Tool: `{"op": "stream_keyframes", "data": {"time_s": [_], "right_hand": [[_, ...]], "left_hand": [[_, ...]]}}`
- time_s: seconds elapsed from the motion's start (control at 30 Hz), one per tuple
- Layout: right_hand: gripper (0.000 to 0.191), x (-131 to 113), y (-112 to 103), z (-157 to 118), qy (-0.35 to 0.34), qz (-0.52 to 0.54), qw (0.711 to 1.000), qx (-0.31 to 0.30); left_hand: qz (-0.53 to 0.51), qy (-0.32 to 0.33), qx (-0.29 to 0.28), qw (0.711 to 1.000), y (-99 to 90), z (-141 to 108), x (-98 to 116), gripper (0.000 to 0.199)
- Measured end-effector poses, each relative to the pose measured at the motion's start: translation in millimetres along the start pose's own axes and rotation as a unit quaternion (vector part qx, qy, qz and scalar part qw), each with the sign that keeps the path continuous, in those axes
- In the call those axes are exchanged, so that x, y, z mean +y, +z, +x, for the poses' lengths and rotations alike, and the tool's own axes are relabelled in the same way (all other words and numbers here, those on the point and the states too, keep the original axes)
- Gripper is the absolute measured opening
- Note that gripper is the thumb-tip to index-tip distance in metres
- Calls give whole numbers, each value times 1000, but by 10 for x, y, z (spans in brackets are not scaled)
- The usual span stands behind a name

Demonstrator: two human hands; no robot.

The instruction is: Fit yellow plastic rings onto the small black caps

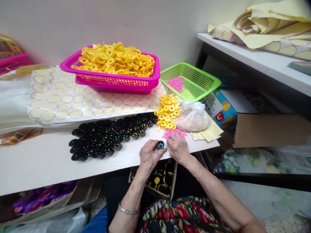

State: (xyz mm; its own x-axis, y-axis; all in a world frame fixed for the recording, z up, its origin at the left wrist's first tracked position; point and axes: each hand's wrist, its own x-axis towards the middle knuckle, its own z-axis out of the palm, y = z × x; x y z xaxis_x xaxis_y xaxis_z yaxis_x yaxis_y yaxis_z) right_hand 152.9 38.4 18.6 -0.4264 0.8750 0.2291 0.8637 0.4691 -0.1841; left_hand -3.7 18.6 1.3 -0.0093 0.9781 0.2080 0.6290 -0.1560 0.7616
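My left hand (148, 156) is closed round a small black cup (160, 145) near the table's front edge; blue and other coloured bits show inside it. Just right of it, my right hand (178, 149) has its fingers drawn together at the near side of a pile of small pink pieces (182, 132). Whatever those fingertips hold is hidden. Behind the pink pile lies a heap of yellow rings (167, 111), beside a clear plastic bag (193, 116) of pastel bits. Left of my hands stand rows of black cups (107, 136), many with coloured bits inside.
A pink basket (114, 82) heaped with yellow rings sits on sheets of round stickers (58, 100). Behind the bag, a green basket (196, 92) holds more pink pieces. An open carton (173, 181) with black and yellow pieces is below the table edge. A white shelf (267, 61) stands right.
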Motion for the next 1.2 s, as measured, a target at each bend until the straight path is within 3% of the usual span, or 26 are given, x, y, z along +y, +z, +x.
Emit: {"op": "stream_keyframes", "data": {"time_s": [0.2, 0.3, 0.47, 0.97, 1.2], "right_hand": [[15, -80, -142, -71, 57, 78, 987, -126], [15, -105, -130, -56, 102, 72, 982, -144], [16, -96, -79, 8, 166, 109, 972, -124], [23, -188, -21, -142, 96, 8, 992, -80], [25, -191, -83, -103, 70, 142, 986, 58]], "left_hand": [[-20, 6, 4, 1000, -3, -13, 19, 22], [-17, 9, 9, 1000, 6, -15, 10, 20], [-17, 6, 6, 1000, 17, -13, -4, 17], [-21, -4, 1, 1000, 17, -20, 15, 19], [-31, -14, -1, 999, 4, -25, 52, 19]]}}
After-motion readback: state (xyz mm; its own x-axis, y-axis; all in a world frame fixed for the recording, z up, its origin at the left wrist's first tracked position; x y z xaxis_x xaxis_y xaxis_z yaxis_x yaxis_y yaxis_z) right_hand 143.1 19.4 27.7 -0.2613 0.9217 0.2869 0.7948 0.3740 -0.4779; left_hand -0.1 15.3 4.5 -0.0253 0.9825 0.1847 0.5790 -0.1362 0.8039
